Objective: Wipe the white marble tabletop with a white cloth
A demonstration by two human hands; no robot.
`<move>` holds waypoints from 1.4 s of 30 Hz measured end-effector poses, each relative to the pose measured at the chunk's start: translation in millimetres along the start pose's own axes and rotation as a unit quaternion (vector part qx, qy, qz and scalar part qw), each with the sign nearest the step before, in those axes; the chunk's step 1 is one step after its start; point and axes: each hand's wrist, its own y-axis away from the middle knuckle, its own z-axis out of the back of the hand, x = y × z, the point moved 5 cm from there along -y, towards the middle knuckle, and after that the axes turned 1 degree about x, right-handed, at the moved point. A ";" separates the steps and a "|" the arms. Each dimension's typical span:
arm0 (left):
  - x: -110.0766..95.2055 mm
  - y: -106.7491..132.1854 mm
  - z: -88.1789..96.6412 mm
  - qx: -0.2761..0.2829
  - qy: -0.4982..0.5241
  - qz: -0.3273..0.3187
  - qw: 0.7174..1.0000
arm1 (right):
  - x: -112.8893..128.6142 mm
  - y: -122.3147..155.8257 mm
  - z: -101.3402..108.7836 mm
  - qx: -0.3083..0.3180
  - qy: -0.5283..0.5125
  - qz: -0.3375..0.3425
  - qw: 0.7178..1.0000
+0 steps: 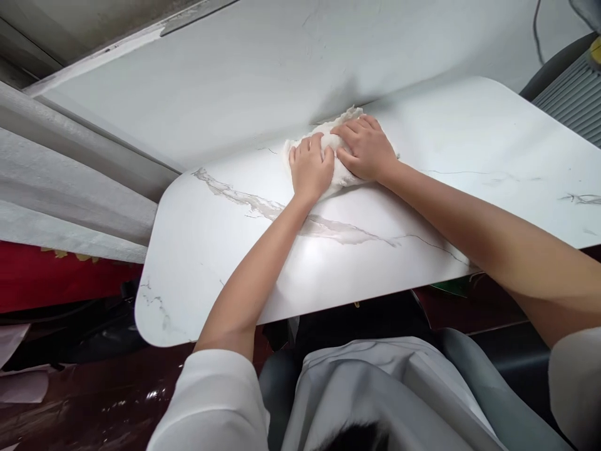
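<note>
A crumpled white cloth (pixel 345 178) lies on the white marble-patterned table (pixel 225 250), near the table's back edge by the wall. My left hand (pixel 312 168) presses on the cloth's left part, its fingers curled into the fabric. Just to the right, my right hand (pixel 369 148) grips the cloth's upper right part with bent fingers. The two hands are close together, with a strip of cloth showing between them. Part of the cloth is hidden under both palms.
A pale wall (pixel 263 69) rises directly behind the table. Grey-white curtains (pixel 70 175) hang at the left, above a red cloth (pixel 61 279). At the far right stands a grey ribbed object (pixel 570 100), with a cable (pixel 536 31) on the wall nearby.
</note>
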 end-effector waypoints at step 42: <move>-76.6 83.0 -17.1 0.071 0.021 -0.097 0.993 | 7.5 122.3 69.4 0.012 0.069 -0.008 0.997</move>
